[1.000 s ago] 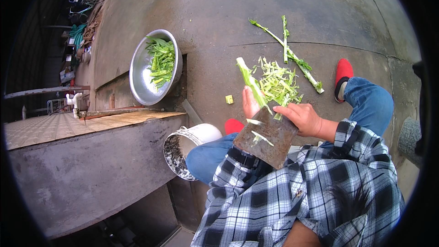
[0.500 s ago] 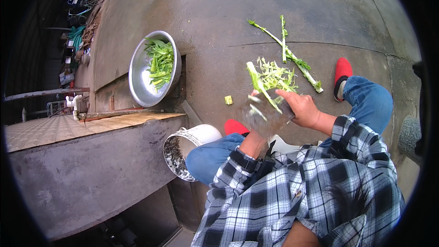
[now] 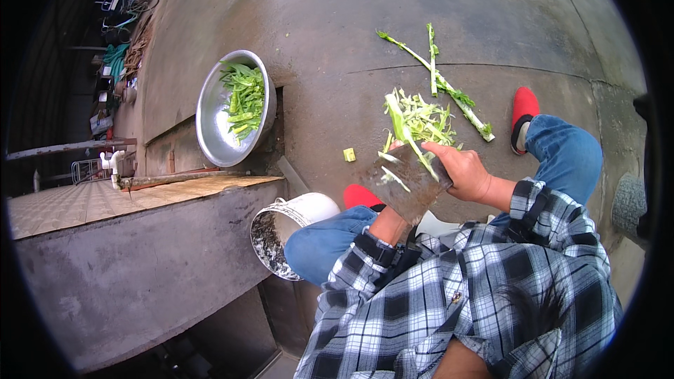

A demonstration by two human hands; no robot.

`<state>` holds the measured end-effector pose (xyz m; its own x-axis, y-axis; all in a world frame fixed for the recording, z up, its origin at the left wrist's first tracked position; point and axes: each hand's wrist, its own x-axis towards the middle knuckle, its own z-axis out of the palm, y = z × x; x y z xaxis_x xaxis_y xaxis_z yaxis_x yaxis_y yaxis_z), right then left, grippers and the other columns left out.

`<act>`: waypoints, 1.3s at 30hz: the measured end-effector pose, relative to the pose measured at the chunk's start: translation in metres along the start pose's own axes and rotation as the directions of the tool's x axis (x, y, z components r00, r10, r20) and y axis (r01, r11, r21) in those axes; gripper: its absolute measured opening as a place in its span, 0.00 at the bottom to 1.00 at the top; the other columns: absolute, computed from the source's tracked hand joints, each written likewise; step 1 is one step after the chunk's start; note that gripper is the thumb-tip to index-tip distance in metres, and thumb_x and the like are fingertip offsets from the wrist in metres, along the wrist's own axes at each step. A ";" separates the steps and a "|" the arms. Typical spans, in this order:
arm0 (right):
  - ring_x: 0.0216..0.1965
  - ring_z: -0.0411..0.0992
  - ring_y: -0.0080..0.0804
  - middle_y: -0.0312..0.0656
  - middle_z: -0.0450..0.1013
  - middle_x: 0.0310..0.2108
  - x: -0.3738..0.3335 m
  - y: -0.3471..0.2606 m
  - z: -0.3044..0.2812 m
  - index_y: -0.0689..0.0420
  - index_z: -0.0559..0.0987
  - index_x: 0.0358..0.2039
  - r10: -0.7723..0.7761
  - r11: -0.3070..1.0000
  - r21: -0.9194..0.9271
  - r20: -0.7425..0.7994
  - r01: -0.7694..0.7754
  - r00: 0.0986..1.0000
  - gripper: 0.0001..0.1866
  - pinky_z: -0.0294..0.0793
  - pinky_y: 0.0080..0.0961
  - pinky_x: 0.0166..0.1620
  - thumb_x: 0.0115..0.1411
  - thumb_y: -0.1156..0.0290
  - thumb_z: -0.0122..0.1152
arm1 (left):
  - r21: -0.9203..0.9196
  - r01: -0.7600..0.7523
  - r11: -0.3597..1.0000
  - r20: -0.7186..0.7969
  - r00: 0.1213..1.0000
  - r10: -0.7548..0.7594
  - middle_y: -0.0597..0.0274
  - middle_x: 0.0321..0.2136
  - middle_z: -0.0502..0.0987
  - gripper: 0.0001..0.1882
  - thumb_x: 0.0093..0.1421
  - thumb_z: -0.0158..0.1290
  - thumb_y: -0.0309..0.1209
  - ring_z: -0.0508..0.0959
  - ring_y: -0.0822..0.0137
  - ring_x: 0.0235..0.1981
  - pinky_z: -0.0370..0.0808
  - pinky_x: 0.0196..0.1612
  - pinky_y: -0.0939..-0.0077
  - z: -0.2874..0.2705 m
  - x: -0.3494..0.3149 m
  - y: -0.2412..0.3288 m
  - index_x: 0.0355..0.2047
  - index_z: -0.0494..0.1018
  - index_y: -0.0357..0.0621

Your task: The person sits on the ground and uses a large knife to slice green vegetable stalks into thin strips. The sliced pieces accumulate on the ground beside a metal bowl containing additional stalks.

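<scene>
My right hand [image 3: 467, 172] is closed at the right side of a broad, dark cleaver [image 3: 411, 196], its thumb side near a pale green stalk [image 3: 399, 118]. This vegetable stalk, perhaps stem lettuce, slants over the blade, its upper end pointing away from me. White slivers stick to the metal. My left hand [image 3: 395, 144] lies mostly behind the blade; only fingertips show beside the stalk, and its grip is largely hidden. Beyond my hands, a heap of pale green peelings [image 3: 425, 119] lies on the concrete. Two long stalks [image 3: 456, 95] cross each other farther off, leafy tufts on them.
A metal basin [image 3: 205, 123] of cut green pieces stands to the left. Nearer is a tipped white bucket [image 3: 312, 207] with a stained inside, beside a low concrete wall [image 3: 140, 267]. One small green chunk [image 3: 349, 155] lies on the floor. My red shoes [image 3: 524, 107] flank the work.
The cleaver, blurred before, now shows sharply. The stalk's upper end has shifted slightly right, and the slivers on the blade sit a little differently. Both hands stay nearly in place.
</scene>
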<state>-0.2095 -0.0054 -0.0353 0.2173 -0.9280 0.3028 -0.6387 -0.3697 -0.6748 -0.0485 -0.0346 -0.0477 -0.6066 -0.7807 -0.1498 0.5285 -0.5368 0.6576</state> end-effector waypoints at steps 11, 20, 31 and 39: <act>0.27 0.73 0.46 0.46 0.73 0.34 0.002 0.002 0.002 0.53 0.60 0.57 0.044 0.996 -0.081 -0.047 -0.048 0.998 0.39 0.73 0.38 0.27 0.40 0.76 0.61 | 0.103 0.192 0.976 -0.305 0.940 -0.152 0.64 0.45 0.69 0.21 0.59 0.52 0.38 0.71 0.68 0.45 0.72 0.48 0.72 -0.022 -0.011 -0.019 0.50 0.64 0.45; 0.25 0.73 0.44 0.45 0.71 0.29 0.003 0.012 0.005 0.52 0.60 0.57 0.052 0.991 -0.115 -0.089 -0.063 0.995 0.39 0.72 0.37 0.26 0.42 0.74 0.61 | -0.019 0.241 0.970 -0.365 0.902 -0.231 0.66 0.32 0.72 0.14 0.56 0.55 0.34 0.73 0.71 0.30 0.73 0.31 0.78 0.003 -0.014 -0.015 0.41 0.68 0.45; 0.25 0.72 0.45 0.47 0.73 0.28 0.016 0.024 0.001 0.51 0.67 0.55 0.139 0.990 0.037 -0.210 -0.135 0.968 0.30 0.71 0.36 0.28 0.48 0.77 0.58 | -0.083 0.234 0.969 -0.316 0.916 -0.248 0.62 0.21 0.68 0.14 0.65 0.42 0.42 0.67 0.71 0.18 0.67 0.20 0.78 0.017 0.003 0.009 0.34 0.66 0.43; 0.20 0.61 0.22 0.41 0.69 0.20 0.022 0.050 -0.010 0.63 0.73 0.42 0.697 0.700 0.418 -0.220 -0.579 0.683 0.13 0.64 0.24 0.25 0.57 0.74 0.53 | 0.053 0.185 0.981 -0.477 0.868 -0.138 0.63 0.22 0.68 0.20 0.66 0.36 0.50 0.68 0.72 0.18 0.71 0.21 0.76 0.021 0.010 0.024 0.36 0.63 0.45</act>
<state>-0.2445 -0.0440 -0.0555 -0.4586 -0.8811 -0.1153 -0.2642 0.2591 -0.9290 -0.0543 -0.0490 -0.0179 -0.3161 -0.7560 -0.5732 0.3747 -0.6545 0.6567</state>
